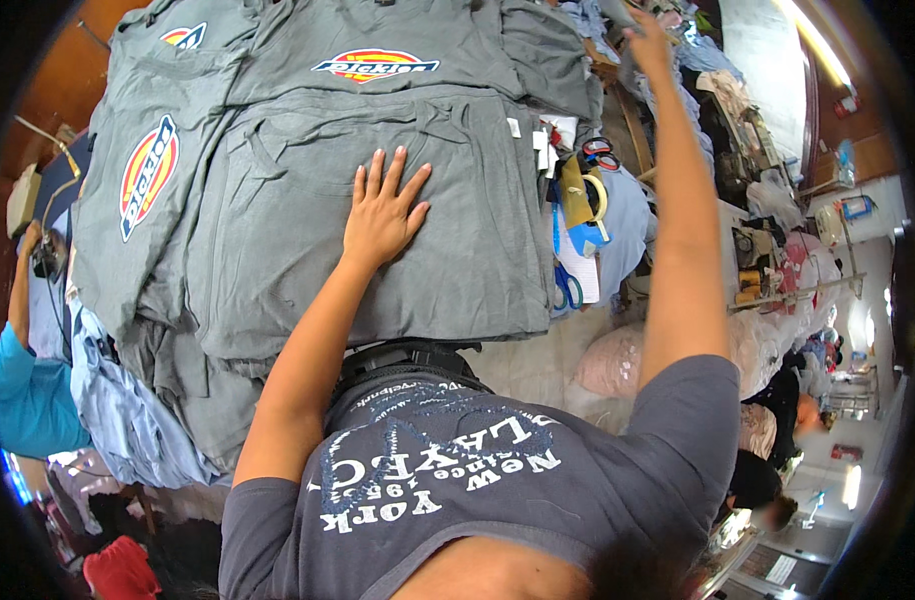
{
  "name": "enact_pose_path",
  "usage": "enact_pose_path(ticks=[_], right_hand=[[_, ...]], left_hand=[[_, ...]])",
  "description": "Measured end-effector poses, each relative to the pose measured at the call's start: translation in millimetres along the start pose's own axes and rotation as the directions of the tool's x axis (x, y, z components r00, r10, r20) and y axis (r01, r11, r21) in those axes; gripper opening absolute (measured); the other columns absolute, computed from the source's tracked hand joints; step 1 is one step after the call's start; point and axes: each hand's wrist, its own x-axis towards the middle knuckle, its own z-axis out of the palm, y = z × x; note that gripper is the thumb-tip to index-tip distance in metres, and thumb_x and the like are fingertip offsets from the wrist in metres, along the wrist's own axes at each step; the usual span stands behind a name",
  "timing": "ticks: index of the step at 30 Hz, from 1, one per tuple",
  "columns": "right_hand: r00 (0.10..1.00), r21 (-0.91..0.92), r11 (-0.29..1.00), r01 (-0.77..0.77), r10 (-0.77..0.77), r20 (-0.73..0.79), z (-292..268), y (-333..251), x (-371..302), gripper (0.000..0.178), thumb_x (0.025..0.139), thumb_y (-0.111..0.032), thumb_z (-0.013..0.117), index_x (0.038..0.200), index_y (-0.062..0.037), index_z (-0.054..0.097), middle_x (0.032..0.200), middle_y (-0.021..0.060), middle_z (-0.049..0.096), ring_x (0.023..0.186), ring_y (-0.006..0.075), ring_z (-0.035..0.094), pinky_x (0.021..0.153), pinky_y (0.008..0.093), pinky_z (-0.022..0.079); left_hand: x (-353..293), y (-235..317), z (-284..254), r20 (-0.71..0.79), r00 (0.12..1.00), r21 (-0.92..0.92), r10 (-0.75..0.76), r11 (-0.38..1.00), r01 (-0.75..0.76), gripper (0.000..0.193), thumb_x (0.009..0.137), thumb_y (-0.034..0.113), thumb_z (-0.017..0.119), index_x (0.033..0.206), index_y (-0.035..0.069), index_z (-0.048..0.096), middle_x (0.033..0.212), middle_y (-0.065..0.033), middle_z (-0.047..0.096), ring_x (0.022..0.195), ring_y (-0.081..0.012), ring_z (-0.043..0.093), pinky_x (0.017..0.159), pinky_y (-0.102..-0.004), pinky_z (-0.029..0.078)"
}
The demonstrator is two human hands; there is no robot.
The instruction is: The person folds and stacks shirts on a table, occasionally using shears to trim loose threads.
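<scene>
My left hand [382, 215] lies flat with spread fingers on a folded grey garment [457, 290], which rests on the table before me. Beyond it and to its left are more grey T-shirts [277, 60] with red, yellow and blue oval prints. My right arm stretches far to the right, and my right hand [645, 42] is by the top edge of the view. Its fingers look closed around a greyish piece whose kind I cannot make out. Just right of the folded garment lie blue-handled scissors [567, 287] and a pale roll of tape [594, 200].
Red and black handles [599, 152] show beyond the tape. A light blue cloth [627, 225] lies beside these tools. At the left, a co-worker in a teal shirt [35, 395] holds what looks like an iron [49, 255]. Plastic-wrapped bundles [617, 360] stand at the right.
</scene>
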Motion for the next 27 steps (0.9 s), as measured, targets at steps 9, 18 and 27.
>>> enact_pose_path(ticks=[9, 18, 27], right_hand=[[0.91, 0.465, 0.869, -0.168, -0.045, 0.413, 58, -113, -148, 0.029, 0.072, -0.022, 0.064, 0.098, -0.0075, 0.06, 0.088, 0.0098, 0.063, 0.085, 0.023, 0.059, 0.077, 0.0327, 0.044], [0.927, 0.24, 0.924, -0.296, 0.217, 0.306, 98, -168, -181, 0.077, 0.063, -0.043, 0.069, 0.117, 0.0052, 0.043, 0.103, 0.0221, 0.055, 0.095, 0.0304, 0.055, 0.08, 0.0364, 0.044], [0.958, 0.479, 0.871, 0.109, -0.221, 0.183, 38, -204, -225, 0.014, 0.059, 0.002, 0.053, 0.068, -0.0096, 0.054, 0.069, 0.003, 0.052, 0.074, 0.0242, 0.049, 0.067, 0.0328, 0.036]], left_hand=[[5, 8, 5, -0.001, 0.999, -0.001, 0.04, 0.999, -0.04, 0.049, 0.083, 0.038, 0.046, 0.129, 0.028, 0.036, 0.14, -0.0071, 0.022, 0.128, -0.0302, 0.018, 0.102, -0.0465, 0.016], [20, 3, 8, -0.146, 0.989, -0.231, 0.034, 0.971, -0.067, 0.039, 0.079, 0.025, 0.054, 0.117, 0.021, 0.048, 0.129, -0.0089, 0.038, 0.12, -0.0311, 0.031, 0.097, -0.046, 0.025], [20, -164, -73, -0.256, 0.85, 0.004, -0.46, 0.879, 0.477, 0.066, 0.069, 0.0, 0.049, 0.129, 0.02, 0.031, 0.125, -0.008, 0.042, 0.114, -0.0309, 0.037, 0.09, -0.0463, 0.03]])
